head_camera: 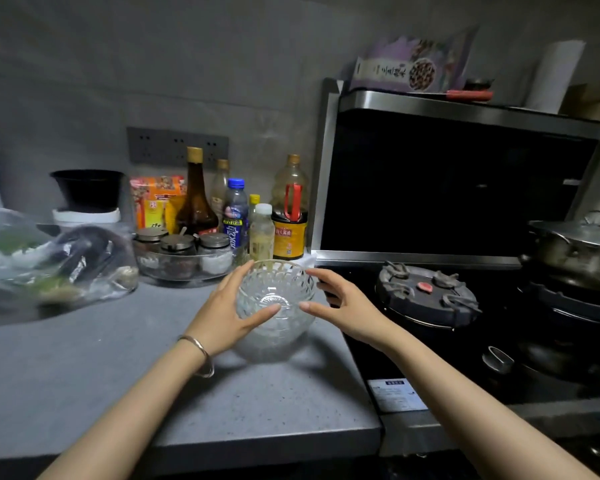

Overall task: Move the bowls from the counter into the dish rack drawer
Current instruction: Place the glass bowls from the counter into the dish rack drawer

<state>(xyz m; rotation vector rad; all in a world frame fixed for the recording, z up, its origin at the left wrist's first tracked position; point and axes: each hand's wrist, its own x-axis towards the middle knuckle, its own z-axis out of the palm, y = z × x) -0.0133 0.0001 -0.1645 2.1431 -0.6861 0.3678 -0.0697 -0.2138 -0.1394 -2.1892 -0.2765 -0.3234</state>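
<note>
Your left grip [229, 313] curls round the glass bowl [276, 289] on the surface [118, 375] beside the stove [426, 296], your right grip [340, 303] waits spread just beside its other wall, so close it evenly and lift straight, because glass slips.

Glass bowl [276, 299]: clear, cut facets, glossy.
Counter [118, 375] under bowl: grey, stone look, matt, fine speckle.
Bangle [201, 355] on my left wrist, near side of bowl: polished metal.
Bag [49, 258] far left of bowl: thin clear plastic, crinkled, shiny.
Jar lids [181, 240] behind-left of bowl: dull metal.
Water bottle [235, 216] behind bowl: clear plastic.
Hob [361, 358] right of bowl: black, glossy.
Burner [426, 296] right of bowl: dark rough metal.
Pot [575, 247] far right of bowl: shiny steel.
Wall [153, 64] behind bowl: grey, matt.
</note>
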